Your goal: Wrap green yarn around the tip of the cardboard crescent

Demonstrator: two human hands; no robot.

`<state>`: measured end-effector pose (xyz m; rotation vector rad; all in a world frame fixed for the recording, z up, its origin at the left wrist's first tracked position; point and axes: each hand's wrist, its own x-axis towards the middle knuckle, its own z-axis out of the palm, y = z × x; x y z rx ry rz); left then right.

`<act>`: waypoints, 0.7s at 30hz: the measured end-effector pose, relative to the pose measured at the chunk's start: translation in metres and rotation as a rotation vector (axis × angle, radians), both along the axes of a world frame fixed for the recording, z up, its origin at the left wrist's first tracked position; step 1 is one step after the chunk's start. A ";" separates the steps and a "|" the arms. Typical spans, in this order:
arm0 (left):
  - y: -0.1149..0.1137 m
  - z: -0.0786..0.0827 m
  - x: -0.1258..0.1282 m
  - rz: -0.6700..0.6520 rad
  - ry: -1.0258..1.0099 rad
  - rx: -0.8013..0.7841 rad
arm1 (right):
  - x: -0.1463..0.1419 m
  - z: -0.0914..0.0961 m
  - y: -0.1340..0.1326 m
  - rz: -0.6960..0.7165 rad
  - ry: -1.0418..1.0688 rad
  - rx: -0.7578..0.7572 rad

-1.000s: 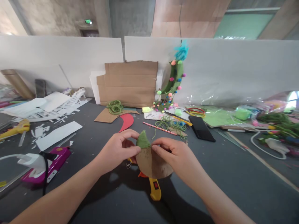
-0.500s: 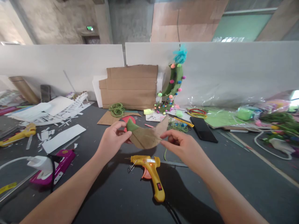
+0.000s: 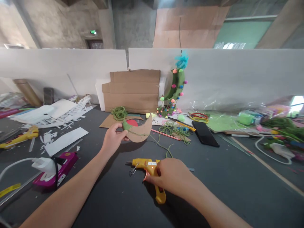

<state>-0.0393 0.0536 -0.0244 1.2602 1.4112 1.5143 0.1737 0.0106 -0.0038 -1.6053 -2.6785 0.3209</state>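
A crescent-shaped piece of brown cardboard (image 3: 140, 133) is pinched at its left tip by my left hand (image 3: 114, 136). That tip is covered in green, and a loose strand of green yarn (image 3: 163, 146) trails from the piece to the right. Below it, a yellow hot glue gun (image 3: 141, 163) lies on the dark table, nozzle to the left, its small light glowing orange. My right hand (image 3: 174, 174) is closed around the upper handle of the glue gun, with the thumb by the orange trigger. A red disc (image 3: 132, 122) shows behind the cardboard crescent.
A green crescent ornament with pompoms (image 3: 177, 85) hangs at the back. Behind are a cardboard sheet (image 3: 133, 90) and a green yarn coil (image 3: 119, 113). To the right lies a black phone (image 3: 204, 133); to the left, a magenta power strip (image 3: 64, 166) and white scraps (image 3: 66, 141).
My right hand has let go of the cardboard crescent and come down onto the glue gun. The crescent, held by my left hand, has shifted slightly left, and its yarn strand now hangs loose.
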 end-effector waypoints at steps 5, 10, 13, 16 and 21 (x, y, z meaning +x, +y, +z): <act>0.004 0.000 -0.006 0.018 -0.009 0.003 | 0.004 -0.011 -0.003 0.027 0.086 -0.029; 0.006 0.003 -0.012 0.023 -0.018 0.015 | 0.008 0.003 0.006 -0.041 0.418 -0.069; 0.006 0.001 -0.012 0.018 -0.020 0.027 | 0.010 0.011 0.010 -0.071 0.692 -0.188; 0.004 0.001 -0.008 -0.012 -0.032 0.020 | 0.012 0.016 0.014 -0.080 0.819 -0.170; -0.005 0.007 0.003 -0.092 -0.062 -0.013 | 0.012 0.019 0.017 -0.188 0.857 -0.338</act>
